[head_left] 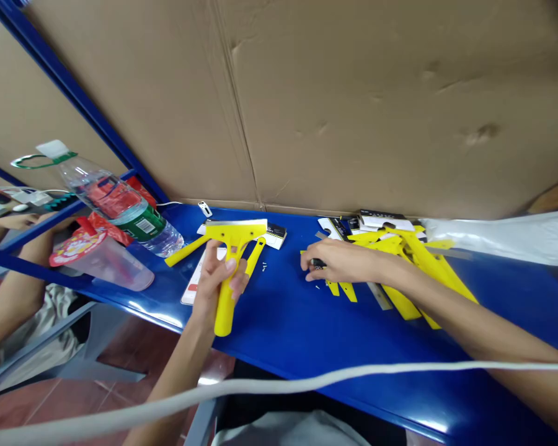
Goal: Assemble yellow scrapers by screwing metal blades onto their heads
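Note:
My left hand (216, 279) is wrapped round the handle of a yellow scraper (225, 303), its wide head up and a pale strip along the top edge. Behind it, more yellow handles lie on the blue table (279, 328). Over the table's right part, my right hand (323, 260) has its fingers curled round a small black object (318, 263), mostly hidden. Beside and under that forearm lies a pile of yellow scraper parts (400, 297). A few tiny screws (264, 267) rest between the hands.
A large water bottle (134, 210) and a lidded plastic cup (116, 263) stand at the left. Black-and-white boxes (276, 236) lie at the back. Clear plastic bags (506, 238) are at the right. A white cable (335, 376) crosses the foreground. Another person's arm (23, 285) shows far left.

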`<act>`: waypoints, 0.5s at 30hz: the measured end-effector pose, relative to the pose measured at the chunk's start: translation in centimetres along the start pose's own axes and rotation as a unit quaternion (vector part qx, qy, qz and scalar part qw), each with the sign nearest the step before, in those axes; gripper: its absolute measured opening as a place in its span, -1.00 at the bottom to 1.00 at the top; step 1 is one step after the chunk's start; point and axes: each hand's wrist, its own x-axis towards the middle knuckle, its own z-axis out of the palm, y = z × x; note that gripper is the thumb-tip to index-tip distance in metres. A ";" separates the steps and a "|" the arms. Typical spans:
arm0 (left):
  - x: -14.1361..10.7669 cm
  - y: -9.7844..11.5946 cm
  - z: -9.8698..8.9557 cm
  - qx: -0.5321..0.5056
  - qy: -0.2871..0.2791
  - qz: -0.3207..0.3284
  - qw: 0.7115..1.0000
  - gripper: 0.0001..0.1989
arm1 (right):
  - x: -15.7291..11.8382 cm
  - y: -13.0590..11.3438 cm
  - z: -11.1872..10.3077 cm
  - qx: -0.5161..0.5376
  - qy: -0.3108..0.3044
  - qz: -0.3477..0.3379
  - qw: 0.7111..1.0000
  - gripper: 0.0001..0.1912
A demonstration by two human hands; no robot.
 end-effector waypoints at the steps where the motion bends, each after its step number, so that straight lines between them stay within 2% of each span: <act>1: -0.5 -0.6 -0.2 0.000 0.013 -0.017 1.000 -0.63 | 0.7 -0.4 0.8 0.004 0.012 -0.002 1.000 -0.87; 3: -1.9 -1.6 -0.6 0.002 0.041 -0.059 0.997 -0.61 | 2.3 -1.2 2.0 0.012 0.046 -0.013 0.999 -0.84; 6: -3.8 -2.5 -0.8 -0.005 0.048 -0.076 0.996 -0.62 | 5.3 -2.3 2.9 0.002 0.079 -0.013 0.997 -0.82; 11: -5.5 -2.8 -1.0 -0.030 0.064 -0.111 0.991 -0.64 | 9.6 -2.5 2.4 0.015 0.036 -0.061 0.997 -0.71; 15: -5.5 -2.6 -1.1 -0.038 0.064 -0.131 0.989 -0.64 | 10.5 -1.9 2.0 0.030 0.005 -0.084 0.996 -0.76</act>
